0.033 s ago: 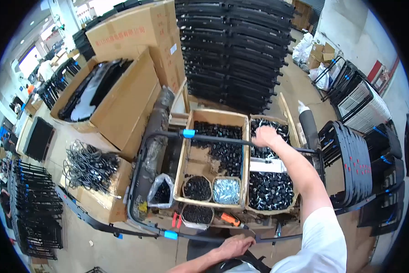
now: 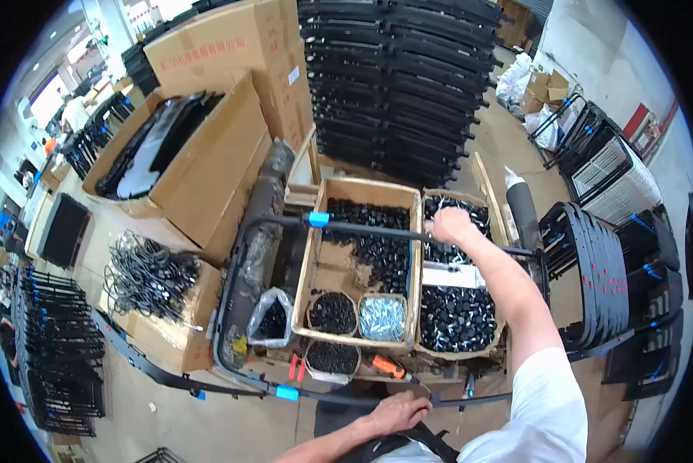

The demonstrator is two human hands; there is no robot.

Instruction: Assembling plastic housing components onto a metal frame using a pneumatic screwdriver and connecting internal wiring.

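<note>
Right hand (image 2: 448, 225) over the right cardboard box of small black plastic parts (image 2: 456, 316), fingers curled, perhaps gripping one. Left hand (image 2: 399, 412) resting flat, fingers spread, on black metal frame tube (image 2: 338, 399).

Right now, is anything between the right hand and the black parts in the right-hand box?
Nothing visible. The right hand is already down on the black parts in the right-hand cardboard box. The black frame tube with blue tape crosses the boxes beside the hand, near the wrist, not in front of it.
</note>
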